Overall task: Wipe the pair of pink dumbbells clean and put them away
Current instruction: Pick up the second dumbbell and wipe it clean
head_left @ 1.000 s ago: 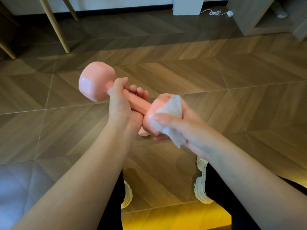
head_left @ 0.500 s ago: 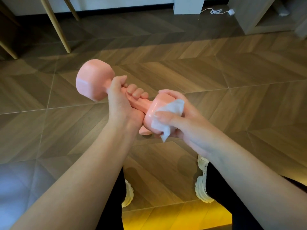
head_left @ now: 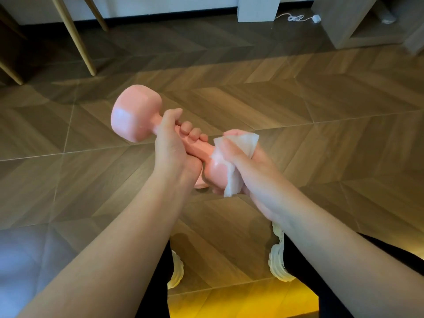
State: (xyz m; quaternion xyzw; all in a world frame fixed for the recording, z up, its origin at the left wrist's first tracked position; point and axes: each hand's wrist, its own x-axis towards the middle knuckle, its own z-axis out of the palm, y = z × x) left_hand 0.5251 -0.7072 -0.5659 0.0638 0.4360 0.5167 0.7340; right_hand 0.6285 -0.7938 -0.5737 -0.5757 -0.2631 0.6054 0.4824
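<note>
The left hand [head_left: 171, 145] has its fingers curled fully round the handle of the pink dumbbell [head_left: 135, 115] and holds it in the air at a slant, far head raised. The right hand [head_left: 247, 171] wraps over the near head, with a white wipe [head_left: 243, 143] pressed between palm and dumbbell.

Done well, I judge, the left hand turns the handle while the wipe bears firmly, so the head's sides, end face and neck all get covered. The wipe then travels along the handle to the glossy far head. The second dumbbell is not plainly in view.

Below the dumbbell lies a herringbone wood-pattern floor [head_left: 298, 99] and the person's pale shoes [head_left: 278, 260]. Beyond it stand slanted wooden legs [head_left: 75, 37], a white post [head_left: 258, 8], a white cable [head_left: 296, 18] and a grey cabinet [head_left: 339, 24].
</note>
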